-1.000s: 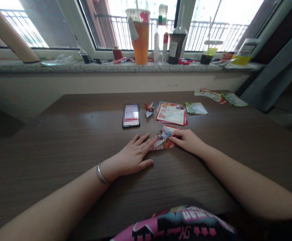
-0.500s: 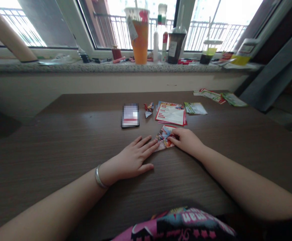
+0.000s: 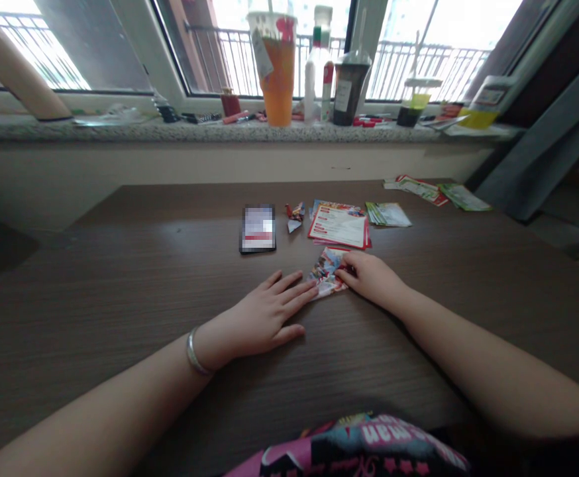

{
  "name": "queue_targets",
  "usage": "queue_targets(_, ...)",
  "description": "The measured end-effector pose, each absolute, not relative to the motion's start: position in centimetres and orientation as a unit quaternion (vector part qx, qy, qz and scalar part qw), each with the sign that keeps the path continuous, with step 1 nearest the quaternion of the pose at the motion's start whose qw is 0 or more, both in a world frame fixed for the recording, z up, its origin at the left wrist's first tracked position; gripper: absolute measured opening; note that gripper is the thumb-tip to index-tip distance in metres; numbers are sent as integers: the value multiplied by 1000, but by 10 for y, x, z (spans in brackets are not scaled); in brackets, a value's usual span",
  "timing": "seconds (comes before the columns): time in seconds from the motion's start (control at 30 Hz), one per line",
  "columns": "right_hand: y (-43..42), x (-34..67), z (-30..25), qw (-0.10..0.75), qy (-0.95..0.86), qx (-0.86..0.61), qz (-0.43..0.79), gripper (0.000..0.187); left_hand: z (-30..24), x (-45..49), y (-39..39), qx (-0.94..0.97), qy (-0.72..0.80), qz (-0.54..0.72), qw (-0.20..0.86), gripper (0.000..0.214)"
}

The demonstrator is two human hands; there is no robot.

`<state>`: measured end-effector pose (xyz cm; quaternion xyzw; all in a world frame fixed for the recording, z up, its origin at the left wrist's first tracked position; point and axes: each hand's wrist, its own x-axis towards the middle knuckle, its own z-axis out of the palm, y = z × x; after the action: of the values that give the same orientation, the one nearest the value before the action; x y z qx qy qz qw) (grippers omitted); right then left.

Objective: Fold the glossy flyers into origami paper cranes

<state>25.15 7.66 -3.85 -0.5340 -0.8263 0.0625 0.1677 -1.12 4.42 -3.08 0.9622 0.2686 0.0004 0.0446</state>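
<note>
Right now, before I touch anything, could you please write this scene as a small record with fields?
left hand: spread palm down, fingertips on the left end of the patterned paper
right hand: thumb and fingers pinching the paper's right side
wrist: silver bracelet, left arm
beyond the hands: phone, small crumpled or folded paper, card stack, green cards, from left to right
windowsill: orange drink, dark drink, among other things
</note>
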Motion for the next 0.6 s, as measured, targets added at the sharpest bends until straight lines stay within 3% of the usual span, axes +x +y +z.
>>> queue_targets(0.3, 83, 260, -33, 116, -821, -554, 72, 15, -29, -12, 47, 971, 231, 31, 57, 60)
queue_targets(0.6, 84, 261, -30, 119, -809, -565, 110, 19, -31, -14, 49, 968, 231, 50, 79, 59)
